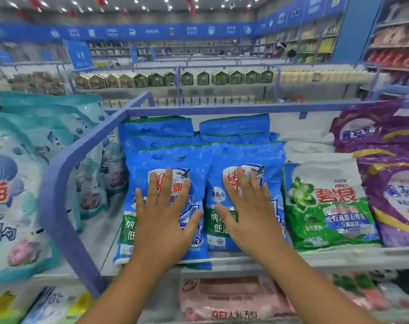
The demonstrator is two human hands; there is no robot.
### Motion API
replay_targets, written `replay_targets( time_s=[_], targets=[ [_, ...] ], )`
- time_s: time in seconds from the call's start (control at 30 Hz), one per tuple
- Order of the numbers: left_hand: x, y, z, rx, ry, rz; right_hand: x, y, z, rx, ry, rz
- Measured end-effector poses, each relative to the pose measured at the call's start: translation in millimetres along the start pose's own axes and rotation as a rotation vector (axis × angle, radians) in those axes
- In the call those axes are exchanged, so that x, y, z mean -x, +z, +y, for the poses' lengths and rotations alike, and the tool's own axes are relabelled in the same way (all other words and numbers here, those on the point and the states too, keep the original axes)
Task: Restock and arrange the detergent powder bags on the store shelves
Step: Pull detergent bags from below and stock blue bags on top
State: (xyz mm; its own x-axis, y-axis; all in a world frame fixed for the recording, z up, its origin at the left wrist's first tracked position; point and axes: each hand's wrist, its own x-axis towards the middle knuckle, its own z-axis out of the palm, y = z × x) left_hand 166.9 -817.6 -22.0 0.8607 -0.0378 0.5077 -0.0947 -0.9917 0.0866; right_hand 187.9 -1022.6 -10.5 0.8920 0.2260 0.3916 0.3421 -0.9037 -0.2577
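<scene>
Pressing flat, the left hand (162, 220) and right hand (247, 211) are laid with straight, spread fingers on the two front blue detergent powder bags (194, 160), stacked in twin rows on the shelf (339, 256) beside the green bag (325, 204), apparently to level and square the stacks.

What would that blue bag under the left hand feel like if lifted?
The blue bag would probably sag, since it lies soft and creased beneath the flat left hand. Its glossy film looks rather slippery. Plump with powder, it is likely heavy for its size.
</scene>
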Motion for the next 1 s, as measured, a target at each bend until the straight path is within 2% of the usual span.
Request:
replay_targets(
  time_s=[0.1,0.27,0.5,0.67,0.73,0.83,1.0],
  targets=[
    [-7.2,2.1,-0.6,-0.027,-0.050,0.000,-9.5,12.7,2.9,0.103,0.046,0.006],
    [-11.0,4.4,1.2,0.004,-0.098,-0.022,-13.4,12.4,7.8,0.080,0.016,0.010],
    [-7.8,5.1,-6.1,0.105,-0.022,-0.012,-10.1,8.2,0.4,0.090,0.059,-0.012],
    [8.9,-9.9,-13.0,0.134,0.032,-0.132,14.6,-1.8,-19.5,0.150,0.183,-0.114],
    [31.1,-24.6,-11.9,0.161,-0.008,-0.193,35.1,-5.4,-32.7,0.112,0.203,-0.207],
    [75.3,-51.7,-8.3,0.200,-0.101,-0.194,64.5,-9.8,-52.9,0.070,0.157,-0.266],
    [154.5,-82.9,-26.0,0.170,-0.293,-0.181,101.9,-7.5,-96.9,-0.117,-0.042,-0.350]
  ],
)
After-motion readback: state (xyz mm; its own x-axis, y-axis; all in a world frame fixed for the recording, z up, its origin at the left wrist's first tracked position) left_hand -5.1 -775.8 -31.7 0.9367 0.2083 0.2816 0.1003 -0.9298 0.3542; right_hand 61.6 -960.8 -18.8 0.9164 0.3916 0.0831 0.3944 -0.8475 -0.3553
